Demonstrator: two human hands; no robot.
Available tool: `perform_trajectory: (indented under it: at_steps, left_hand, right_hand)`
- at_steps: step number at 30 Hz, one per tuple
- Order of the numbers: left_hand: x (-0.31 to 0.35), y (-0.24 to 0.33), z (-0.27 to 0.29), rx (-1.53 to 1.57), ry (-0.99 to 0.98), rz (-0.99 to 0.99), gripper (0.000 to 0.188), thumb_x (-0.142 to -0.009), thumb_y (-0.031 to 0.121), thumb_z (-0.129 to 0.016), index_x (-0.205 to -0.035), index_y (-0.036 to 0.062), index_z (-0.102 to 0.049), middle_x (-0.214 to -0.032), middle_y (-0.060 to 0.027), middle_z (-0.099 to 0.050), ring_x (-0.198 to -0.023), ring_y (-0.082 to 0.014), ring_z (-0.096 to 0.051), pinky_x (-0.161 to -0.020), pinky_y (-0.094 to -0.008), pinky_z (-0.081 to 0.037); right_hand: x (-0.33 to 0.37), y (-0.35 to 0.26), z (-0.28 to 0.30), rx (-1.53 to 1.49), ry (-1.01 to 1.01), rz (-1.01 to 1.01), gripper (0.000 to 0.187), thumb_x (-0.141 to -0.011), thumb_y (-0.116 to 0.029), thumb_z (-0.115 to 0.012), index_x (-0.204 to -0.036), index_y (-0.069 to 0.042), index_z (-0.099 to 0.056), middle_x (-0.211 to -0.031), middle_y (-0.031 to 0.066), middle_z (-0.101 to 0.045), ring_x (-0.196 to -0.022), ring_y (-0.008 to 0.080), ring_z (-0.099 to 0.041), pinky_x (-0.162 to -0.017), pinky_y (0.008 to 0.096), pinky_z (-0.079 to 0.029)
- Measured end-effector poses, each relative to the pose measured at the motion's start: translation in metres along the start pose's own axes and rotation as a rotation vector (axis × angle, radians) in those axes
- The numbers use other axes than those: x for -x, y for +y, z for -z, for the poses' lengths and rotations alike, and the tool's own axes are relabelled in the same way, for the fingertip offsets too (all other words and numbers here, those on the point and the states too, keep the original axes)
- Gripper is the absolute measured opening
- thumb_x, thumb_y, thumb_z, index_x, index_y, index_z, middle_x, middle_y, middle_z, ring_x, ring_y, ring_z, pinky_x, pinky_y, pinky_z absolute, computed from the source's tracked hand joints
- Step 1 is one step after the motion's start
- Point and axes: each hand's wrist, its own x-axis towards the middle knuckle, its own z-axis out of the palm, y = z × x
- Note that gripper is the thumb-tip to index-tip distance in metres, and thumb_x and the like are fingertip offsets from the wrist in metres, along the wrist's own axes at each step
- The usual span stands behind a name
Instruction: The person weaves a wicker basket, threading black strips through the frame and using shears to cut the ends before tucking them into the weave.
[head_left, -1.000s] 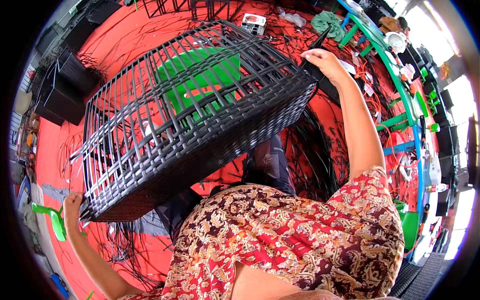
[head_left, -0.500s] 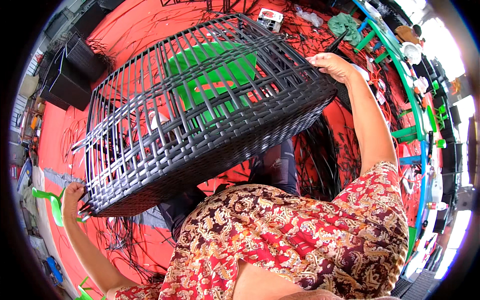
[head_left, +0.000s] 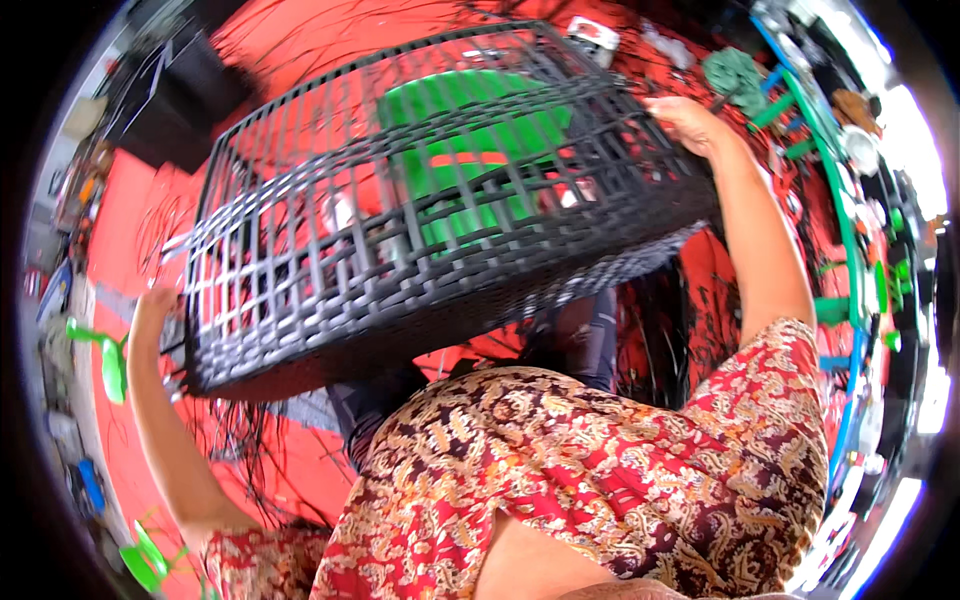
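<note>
Black wicker made up the frame (head_left: pixel 440 275) stretched before us, its long axis slanting forward from our left hand (head_left: pixel 155 312), whose blurred grip we couldn't tell, to our right hand (head_left: pixel 690 124), fingers pinched on its end.

Left hand (head_left: pixel 156 308) low, right hand (head_left: pixel 686 124) higher

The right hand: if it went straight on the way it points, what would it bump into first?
Likely the black woven frame: the right hand points left toward its bars, though blur and depth hide whether they touch.
</note>
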Motion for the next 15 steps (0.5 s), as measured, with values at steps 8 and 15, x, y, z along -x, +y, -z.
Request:
perform_trajectory:
  at_steps: [8, 15]
  left_hand:
    - [-0.04, -0.015, -0.012, -0.233, 0.166, -0.189, 0.024, -0.075, 0.02, -0.055, -0.062, -0.0003, -0.052, -0.054, -0.0063, -0.045, -0.053, -0.0138, -0.041, -0.052, -0.0359, -0.035]
    - [-0.024, 0.056, -0.029, -0.511, 0.405, -0.235, 0.019, -0.074, 0.02, -0.061, -0.086, 0.0049, -0.062, -0.089, -0.0096, -0.06, -0.086, -0.0226, -0.056, -0.075, -0.0335, -0.043]
  right_hand:
    - [-0.032, 0.003, 0.004, -0.006, 0.129, -0.024, 0.026, -0.087, -0.019, -0.052, -0.108, -0.004, -0.055, -0.096, 0.0008, -0.06, -0.091, 0.0127, -0.053, -0.082, 0.0311, -0.041]
    - [-0.011, -0.011, 0.049, 0.917, 0.244, 0.263, 0.029, -0.085, -0.023, -0.055, -0.104, -0.001, -0.055, -0.093, 0.0025, -0.058, -0.094, 0.0142, -0.052, -0.088, 0.0286, -0.038]
